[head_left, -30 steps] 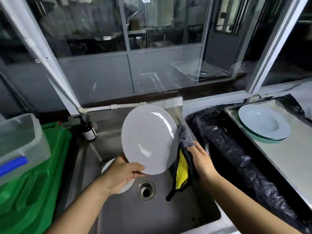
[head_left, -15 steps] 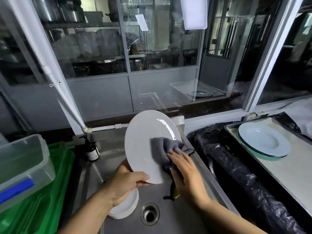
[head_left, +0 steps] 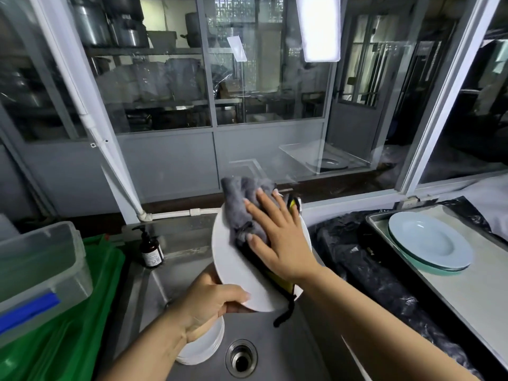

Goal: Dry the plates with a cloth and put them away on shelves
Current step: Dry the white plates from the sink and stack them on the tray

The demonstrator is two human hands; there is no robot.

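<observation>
At centre frame the right hand (head_left: 277,240), flat and open, has swept the grey cloth (head_left: 244,213) up the white plate (head_left: 236,268), which the left hand (head_left: 211,303) grips by the rim; drying continues.

Tilted white plate (head_left: 236,270) (grey cloth (head_left: 242,207) atop)

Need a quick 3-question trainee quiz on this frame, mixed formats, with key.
1. True or false: the right hand presses the grey cloth flat against the white plate.
2. Which hand grips the plate's lower rim? A) left hand B) right hand C) neither
3. Fill in: the stack of plates under the left wrist sits in the ____, beside the drain.

Key: 1 true; 2 A; 3 sink.
</observation>
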